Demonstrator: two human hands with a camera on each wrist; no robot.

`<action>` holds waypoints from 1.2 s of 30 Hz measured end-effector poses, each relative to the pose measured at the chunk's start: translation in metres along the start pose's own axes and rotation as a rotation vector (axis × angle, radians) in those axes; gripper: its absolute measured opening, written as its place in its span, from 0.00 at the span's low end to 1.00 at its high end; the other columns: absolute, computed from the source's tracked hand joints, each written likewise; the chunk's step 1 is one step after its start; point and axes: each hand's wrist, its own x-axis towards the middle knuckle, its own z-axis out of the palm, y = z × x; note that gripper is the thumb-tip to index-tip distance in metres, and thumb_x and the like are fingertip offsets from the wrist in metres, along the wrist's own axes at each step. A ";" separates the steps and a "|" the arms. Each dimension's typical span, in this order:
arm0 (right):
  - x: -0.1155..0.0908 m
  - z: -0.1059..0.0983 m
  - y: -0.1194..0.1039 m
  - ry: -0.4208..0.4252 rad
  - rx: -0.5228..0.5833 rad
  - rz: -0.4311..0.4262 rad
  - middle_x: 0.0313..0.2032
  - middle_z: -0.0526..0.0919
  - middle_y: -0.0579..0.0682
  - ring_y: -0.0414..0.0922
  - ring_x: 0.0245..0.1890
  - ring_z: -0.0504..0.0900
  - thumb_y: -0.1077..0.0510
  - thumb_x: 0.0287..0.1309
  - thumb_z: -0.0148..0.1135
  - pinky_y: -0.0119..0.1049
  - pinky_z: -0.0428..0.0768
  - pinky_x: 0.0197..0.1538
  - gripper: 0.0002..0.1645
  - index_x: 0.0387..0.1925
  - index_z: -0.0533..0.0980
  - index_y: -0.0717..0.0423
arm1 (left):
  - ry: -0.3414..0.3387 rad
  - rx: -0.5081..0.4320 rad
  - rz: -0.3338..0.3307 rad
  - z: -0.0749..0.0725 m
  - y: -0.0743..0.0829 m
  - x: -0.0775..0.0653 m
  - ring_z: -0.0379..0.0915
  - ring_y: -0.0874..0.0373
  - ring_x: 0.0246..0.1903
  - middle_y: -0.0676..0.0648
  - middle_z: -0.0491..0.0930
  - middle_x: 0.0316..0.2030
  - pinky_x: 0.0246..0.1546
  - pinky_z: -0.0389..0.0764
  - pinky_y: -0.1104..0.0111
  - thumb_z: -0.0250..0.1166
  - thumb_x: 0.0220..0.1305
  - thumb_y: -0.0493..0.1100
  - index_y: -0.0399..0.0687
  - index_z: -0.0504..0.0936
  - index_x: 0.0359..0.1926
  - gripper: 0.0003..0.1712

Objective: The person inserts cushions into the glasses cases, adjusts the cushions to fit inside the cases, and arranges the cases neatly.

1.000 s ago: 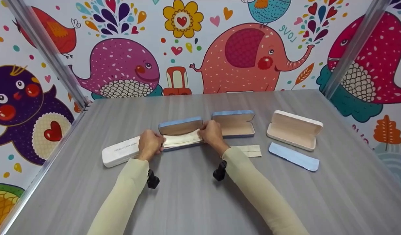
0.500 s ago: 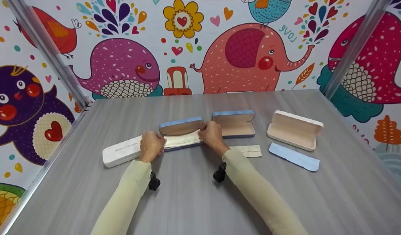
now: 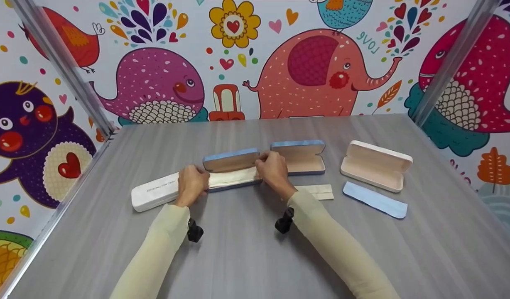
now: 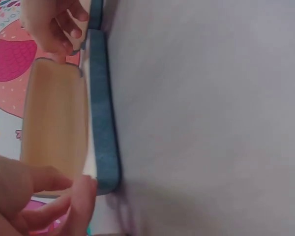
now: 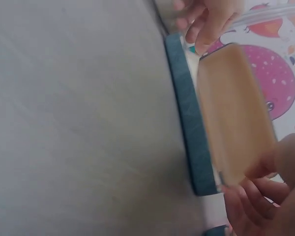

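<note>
An open blue glasses case (image 3: 234,185) stands on the table, its tan-lined lid (image 4: 56,118) raised at the back. A cream cloth (image 3: 232,177) lies folded lengthwise in its base. My left hand (image 3: 192,182) is at the case's left end, with bent fingers (image 4: 83,194) right at the cloth's end and the rim. At the right end is my right hand (image 3: 273,170), its loosely bent fingers (image 5: 243,199) by the end of the raised lid. The hand hides part of the second open blue case (image 3: 307,160) behind it.
A closed white glasses case (image 3: 155,192) lies beside my left hand. To the right are an open white case (image 3: 375,166), a light blue cloth (image 3: 375,200) and another cream cloth (image 3: 319,192). A patterned wall (image 3: 226,74) rises behind the table.
My right hand has shifted slightly up and to the right, baring the cloth's right end, now lying flat in the case. My left hand stays at the left end.
</note>
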 end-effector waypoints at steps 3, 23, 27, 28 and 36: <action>-0.002 -0.006 -0.004 0.028 0.033 0.010 0.34 0.87 0.50 0.46 0.34 0.83 0.58 0.62 0.58 0.42 0.82 0.41 0.10 0.38 0.85 0.54 | -0.011 0.022 -0.033 -0.010 0.005 0.002 0.80 0.58 0.14 0.34 0.86 0.39 0.11 0.73 0.75 0.56 0.65 0.42 0.35 0.86 0.45 0.17; 0.007 -0.016 -0.021 -0.172 0.136 0.119 0.63 0.78 0.59 0.53 0.65 0.76 0.38 0.69 0.55 0.48 0.75 0.67 0.38 0.67 0.71 0.62 | -0.284 -0.199 -0.237 -0.030 0.021 0.014 0.82 0.38 0.50 0.28 0.73 0.60 0.37 0.88 0.64 0.44 0.76 0.62 0.30 0.59 0.73 0.42; 0.009 -0.014 -0.019 -0.220 0.175 0.165 0.58 0.82 0.57 0.51 0.62 0.78 0.36 0.68 0.55 0.47 0.77 0.65 0.37 0.64 0.74 0.60 | -0.324 -0.233 -0.250 -0.028 0.020 0.013 0.80 0.35 0.51 0.27 0.67 0.63 0.38 0.88 0.61 0.45 0.74 0.65 0.31 0.52 0.75 0.47; 0.010 -0.014 -0.018 -0.226 0.182 0.175 0.56 0.84 0.56 0.50 0.61 0.79 0.35 0.68 0.55 0.47 0.77 0.64 0.37 0.63 0.76 0.60 | -0.329 -0.243 -0.253 -0.027 0.020 0.012 0.80 0.35 0.51 0.27 0.67 0.63 0.38 0.88 0.61 0.46 0.74 0.66 0.31 0.52 0.76 0.48; 0.012 -0.012 -0.017 -0.248 0.207 0.238 0.53 0.84 0.54 0.47 0.53 0.78 0.33 0.67 0.56 0.44 0.78 0.61 0.37 0.58 0.79 0.58 | -0.336 -0.256 -0.273 -0.022 0.022 0.014 0.82 0.38 0.48 0.24 0.71 0.60 0.41 0.88 0.58 0.47 0.73 0.68 0.31 0.54 0.75 0.49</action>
